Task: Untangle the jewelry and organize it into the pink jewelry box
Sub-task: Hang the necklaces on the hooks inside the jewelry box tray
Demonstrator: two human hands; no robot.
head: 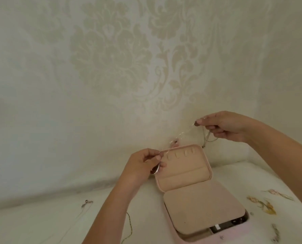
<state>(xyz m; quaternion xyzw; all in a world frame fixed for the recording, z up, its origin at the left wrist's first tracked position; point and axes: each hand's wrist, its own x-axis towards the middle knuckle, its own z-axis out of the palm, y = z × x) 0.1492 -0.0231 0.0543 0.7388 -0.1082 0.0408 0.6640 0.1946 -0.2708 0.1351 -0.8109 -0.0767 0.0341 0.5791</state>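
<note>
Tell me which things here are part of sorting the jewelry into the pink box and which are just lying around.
In the job: thin chain stretched between left hand and right hand; open pink jewelry box; small silver piece and dark cord on the table.
Just there: patterned wall; yellowish floral bits, possibly cloth embroidery.

I log the jewelry box (182,175) on the tabletop (41,226), lid upright at its back. Above the lid a chain (180,133) runs from the left hand (143,164), left of the box, to the right hand (224,126), behind-right. Loose pieces (264,205) lie right of the box.
</note>
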